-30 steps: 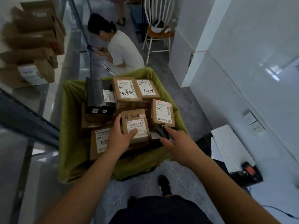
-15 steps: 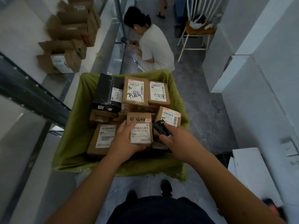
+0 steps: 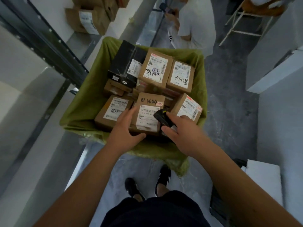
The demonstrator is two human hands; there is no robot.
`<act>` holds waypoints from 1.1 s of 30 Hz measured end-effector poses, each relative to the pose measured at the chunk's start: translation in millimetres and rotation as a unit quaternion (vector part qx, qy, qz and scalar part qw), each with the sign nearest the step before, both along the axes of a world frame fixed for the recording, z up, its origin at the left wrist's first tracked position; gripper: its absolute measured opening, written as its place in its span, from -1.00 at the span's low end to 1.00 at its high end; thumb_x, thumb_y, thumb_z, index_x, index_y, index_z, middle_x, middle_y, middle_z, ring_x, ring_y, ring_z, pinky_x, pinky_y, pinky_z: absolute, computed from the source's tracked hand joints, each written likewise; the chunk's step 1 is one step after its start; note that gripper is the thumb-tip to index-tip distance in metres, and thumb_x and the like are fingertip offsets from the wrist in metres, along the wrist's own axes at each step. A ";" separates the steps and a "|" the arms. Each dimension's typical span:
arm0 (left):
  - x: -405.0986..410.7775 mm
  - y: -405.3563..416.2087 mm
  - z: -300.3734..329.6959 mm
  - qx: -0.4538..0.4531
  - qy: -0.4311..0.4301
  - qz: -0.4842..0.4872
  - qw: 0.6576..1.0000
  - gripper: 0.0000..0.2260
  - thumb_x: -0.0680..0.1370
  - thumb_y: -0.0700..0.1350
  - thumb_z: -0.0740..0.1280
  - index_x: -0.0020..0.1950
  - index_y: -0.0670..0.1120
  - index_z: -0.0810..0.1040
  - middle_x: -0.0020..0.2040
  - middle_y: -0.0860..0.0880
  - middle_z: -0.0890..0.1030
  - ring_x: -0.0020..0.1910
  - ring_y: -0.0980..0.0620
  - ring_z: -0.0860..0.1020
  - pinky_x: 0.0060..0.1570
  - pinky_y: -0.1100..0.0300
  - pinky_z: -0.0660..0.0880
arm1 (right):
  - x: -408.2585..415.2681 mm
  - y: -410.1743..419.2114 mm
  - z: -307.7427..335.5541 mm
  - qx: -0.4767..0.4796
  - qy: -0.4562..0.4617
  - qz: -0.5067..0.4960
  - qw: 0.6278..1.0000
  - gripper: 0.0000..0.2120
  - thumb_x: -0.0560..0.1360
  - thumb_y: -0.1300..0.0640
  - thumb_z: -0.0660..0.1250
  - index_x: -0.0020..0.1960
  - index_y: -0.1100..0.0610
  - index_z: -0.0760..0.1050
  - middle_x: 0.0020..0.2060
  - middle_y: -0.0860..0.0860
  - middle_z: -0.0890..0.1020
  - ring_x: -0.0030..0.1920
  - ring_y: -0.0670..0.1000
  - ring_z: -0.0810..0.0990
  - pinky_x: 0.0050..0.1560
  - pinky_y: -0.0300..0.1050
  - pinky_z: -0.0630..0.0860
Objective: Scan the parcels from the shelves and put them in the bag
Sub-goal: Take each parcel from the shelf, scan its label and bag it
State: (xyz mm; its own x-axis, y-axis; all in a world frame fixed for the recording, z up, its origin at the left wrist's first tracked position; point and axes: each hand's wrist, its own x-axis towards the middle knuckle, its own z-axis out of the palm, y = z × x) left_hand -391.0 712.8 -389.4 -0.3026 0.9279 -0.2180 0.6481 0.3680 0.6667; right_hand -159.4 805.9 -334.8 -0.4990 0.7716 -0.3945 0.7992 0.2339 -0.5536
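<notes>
Left hand (image 3: 124, 128) has its grip on the near edge of a cardboard parcel (image 3: 148, 112) marked "3644", thumb along the near side and fingers on the left side. Right hand (image 3: 182, 128) is wrapped round a black handheld scanner (image 3: 161, 116), whose head lies over the parcel's white label. That parcel sits on top of the pile in the green bag (image 3: 82, 105), at the near middle. Just left of it lies a flat parcel marked "2-2" (image 3: 111, 112); to its right, a tilted parcel (image 3: 188, 107) leans by the bag's right wall. Farther back lie a black box (image 3: 126, 61) and two brown parcels with handwritten labels. More cardboard parcels stand on the shelf (image 3: 88, 20) at upper left. Beyond the bag, another person (image 3: 195, 22) in a white shirt crouches on the floor.
</notes>
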 end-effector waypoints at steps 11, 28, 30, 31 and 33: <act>-19.0 -106.5 32.0 -0.009 0.073 0.126 0.989 -0.27 0.55 0.21 0.47 0.65 0.15 0.26 0.67 -0.02 0.21 0.62 -0.05 0.22 0.56 -0.11 0.29 | -66.2 -49.5 8.0 0.040 0.026 0.152 0.987 -0.36 0.61 -0.20 0.23 0.63 -0.17 0.13 0.22 0.06 0.47 0.04 0.07 0.51 0.00 -0.01 0.57; 14.9 -541.3 62.2 -0.124 0.161 0.497 0.843 -0.22 0.51 0.35 0.36 0.67 0.16 0.21 0.66 -0.05 0.26 0.65 -0.13 0.18 0.57 -0.13 0.22 | -171.7 -394.6 7.0 0.044 0.111 0.481 0.868 -0.44 0.61 -0.21 0.28 0.57 -0.17 0.23 0.12 0.05 0.46 0.08 0.10 0.52 0.01 0.03 0.53; 28.3 -590.3 67.9 -0.124 0.168 0.530 0.822 -0.23 0.52 0.33 0.38 0.67 0.16 0.21 0.66 -0.05 0.28 0.65 -0.12 0.17 0.58 -0.13 0.23 | -175.9 -443.9 5.9 0.059 0.122 0.515 0.846 -0.44 0.60 -0.22 0.28 0.55 -0.17 0.25 0.11 0.04 0.47 0.08 0.10 0.52 -0.05 -0.02 0.46; 35.7 -614.0 71.3 -0.123 0.172 0.546 0.811 -0.23 0.52 0.33 0.38 0.67 0.16 0.21 0.66 -0.04 0.28 0.66 -0.12 0.16 0.58 -0.13 0.23 | -177.9 -467.7 7.1 0.062 0.128 0.531 0.835 -0.44 0.60 -0.22 0.29 0.56 -0.17 0.25 0.11 0.04 0.47 0.09 0.10 0.51 -0.06 -0.04 0.43; 51.6 -659.2 78.4 -0.124 0.173 0.581 0.786 -0.22 0.52 0.34 0.37 0.68 0.17 0.19 0.66 -0.03 0.27 0.66 -0.11 0.14 0.58 -0.12 0.21 | -182.1 -513.2 12.1 0.061 0.135 0.561 0.815 -0.41 0.60 -0.22 0.28 0.58 -0.16 0.24 0.13 0.05 0.48 0.11 0.12 0.52 -0.04 -0.04 0.42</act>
